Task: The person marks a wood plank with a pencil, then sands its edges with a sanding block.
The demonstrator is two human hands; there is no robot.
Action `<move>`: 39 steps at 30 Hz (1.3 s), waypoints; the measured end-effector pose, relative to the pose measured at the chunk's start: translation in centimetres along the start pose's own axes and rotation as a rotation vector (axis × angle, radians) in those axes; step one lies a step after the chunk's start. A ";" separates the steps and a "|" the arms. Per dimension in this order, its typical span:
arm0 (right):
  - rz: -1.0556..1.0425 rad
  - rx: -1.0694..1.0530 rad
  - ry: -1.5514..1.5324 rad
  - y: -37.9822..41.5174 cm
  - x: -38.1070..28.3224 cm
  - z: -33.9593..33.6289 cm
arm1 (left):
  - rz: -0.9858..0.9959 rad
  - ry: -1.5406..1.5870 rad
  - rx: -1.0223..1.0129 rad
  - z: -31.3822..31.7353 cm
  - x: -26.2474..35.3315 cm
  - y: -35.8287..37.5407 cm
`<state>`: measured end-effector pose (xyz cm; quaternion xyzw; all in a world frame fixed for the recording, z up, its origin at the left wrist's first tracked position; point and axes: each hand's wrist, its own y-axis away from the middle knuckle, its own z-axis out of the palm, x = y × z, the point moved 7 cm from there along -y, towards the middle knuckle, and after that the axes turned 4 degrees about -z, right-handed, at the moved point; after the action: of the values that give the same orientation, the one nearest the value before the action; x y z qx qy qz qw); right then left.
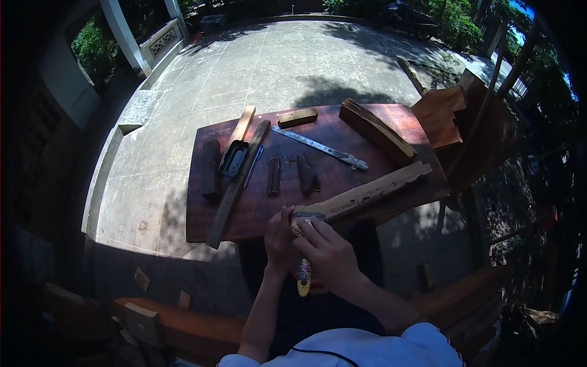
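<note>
A paintbrush (304, 286) with a yellow-ended handle is held close to my body at the table's near edge, its metal band and bristle end pointing away from me. My right hand (330, 252) is closed round its upper handle. My left hand (279, 240) is closed along the left side of the brush head, fingers curled and partly in shadow. Just beyond the brush head, a long light-brown strip (373, 191) with dark print runs up to the right, its near end overlapping the bristles in this view.
On the dark red table (257, 211) lie a metal ruler (318, 145), a black tray (234, 158), a blue pen (253, 165), a long dark stick (238, 183), a thick wood block (378, 129) and several short dark pieces. Wooden benches (202, 321) stand behind the near edge.
</note>
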<state>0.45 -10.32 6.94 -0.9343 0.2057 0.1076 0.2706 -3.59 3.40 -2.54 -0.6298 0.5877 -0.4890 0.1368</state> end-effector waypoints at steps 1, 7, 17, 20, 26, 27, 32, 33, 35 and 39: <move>-0.018 -0.018 -0.062 0.1 -0.4 -0.6 | -0.004 0.006 -0.004 -0.1 0.3 -0.1; 0.364 0.087 0.076 2.2 10.7 -6.3 | -0.016 -0.017 0.016 0.1 0.6 -0.1; 0.082 -0.028 -0.056 1.1 4.9 -3.9 | -0.047 0.004 -0.001 -0.1 0.9 -0.5; 0.397 0.129 0.099 3.1 14.6 -7.4 | -0.016 0.007 -0.008 -0.2 0.8 -0.5; 0.347 0.116 0.306 3.3 11.9 -6.0 | -0.043 0.019 -0.008 -0.2 0.7 -0.1; 0.257 0.078 0.319 3.0 10.6 -5.8 | -0.041 0.026 -0.007 0.0 0.6 -0.2; 0.441 0.150 0.089 3.8 16.8 -9.0 | -0.021 0.033 0.005 0.1 0.7 0.0; 0.504 0.128 0.068 3.4 18.1 -9.6 | -0.017 0.026 0.010 0.0 0.8 0.0; 0.523 0.070 0.087 2.8 18.7 -10.1 | -0.019 0.036 0.015 0.0 0.8 -0.1; 0.428 0.067 0.153 2.7 19.6 -9.7 | -0.019 0.029 0.003 -0.1 0.9 -0.1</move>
<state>17.60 -24.08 7.65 -0.8652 0.4227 0.0846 0.2562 -3.72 2.70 -2.02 -0.6282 0.5827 -0.5002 0.1247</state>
